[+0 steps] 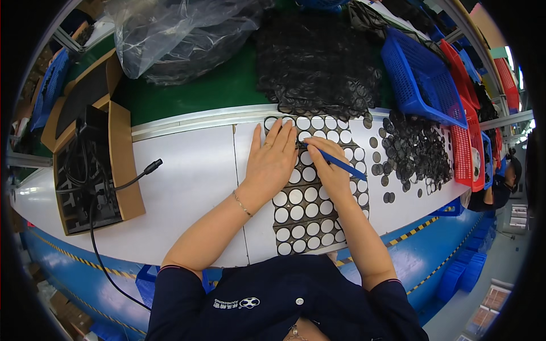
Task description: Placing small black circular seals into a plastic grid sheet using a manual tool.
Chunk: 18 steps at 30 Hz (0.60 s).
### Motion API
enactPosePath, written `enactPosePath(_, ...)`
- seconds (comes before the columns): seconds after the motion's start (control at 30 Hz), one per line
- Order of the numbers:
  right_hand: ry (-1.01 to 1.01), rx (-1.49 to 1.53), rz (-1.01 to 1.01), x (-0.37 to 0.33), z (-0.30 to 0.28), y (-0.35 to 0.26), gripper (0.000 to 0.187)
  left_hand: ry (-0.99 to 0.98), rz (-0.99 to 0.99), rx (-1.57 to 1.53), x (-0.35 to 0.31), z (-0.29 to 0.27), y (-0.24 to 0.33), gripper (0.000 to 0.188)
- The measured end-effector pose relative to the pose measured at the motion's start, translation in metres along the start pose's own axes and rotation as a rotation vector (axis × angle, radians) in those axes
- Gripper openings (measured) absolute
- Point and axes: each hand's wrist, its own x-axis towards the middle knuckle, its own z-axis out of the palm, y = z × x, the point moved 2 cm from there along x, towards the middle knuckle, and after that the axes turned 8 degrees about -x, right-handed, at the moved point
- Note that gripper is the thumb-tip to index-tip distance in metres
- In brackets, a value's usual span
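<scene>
The right hand (330, 170) is closed on a blue pen-like tool (346, 165), whose rear end slants out to the right and toward the body, while its front end lies by the fingertips, close to the left hand's outstretched fingers. The left hand (271, 163) grips nothing; just left of that hold it lies flat, fingers extended away from the body, over the edge of the dark strips (311, 195) that carry rows of white discs (296, 212). These strips lie beneath the grip, running beyond it on the far side and back toward the body on the near side. The step in hand looks like fine work with the tool on one disc or its rim, the left hand bracing the strip; the next move seems to call for a steady palm and a light, exact tip so that neighbouring discs stay seated. To the right of the grip is a spread of loose dark discs (415, 149), and beyond it lie dark plastic bags (318, 65). The tool's very tip is too small to make out, so whether it touches a disc cannot be told; the discs under the left palm are hidden, and the right hand covers others. What the bags hold is hard to read through the film.
</scene>
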Motion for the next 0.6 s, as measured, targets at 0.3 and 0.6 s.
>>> enactPosePath(0.3, 0.081, -0.457, -0.373, -0.004, 0.006, -0.011, 0.023, 0.012, 0.019, 0.013, 0.0, 0.002, 0.0, 0.045)
enactPosePath(0.6, 0.041, 0.138, 0.24, -0.011, -0.03, 0.008, 0.021, 0.012, 0.014, 0.036, 0.0, 0.002, 0.001, 0.044)
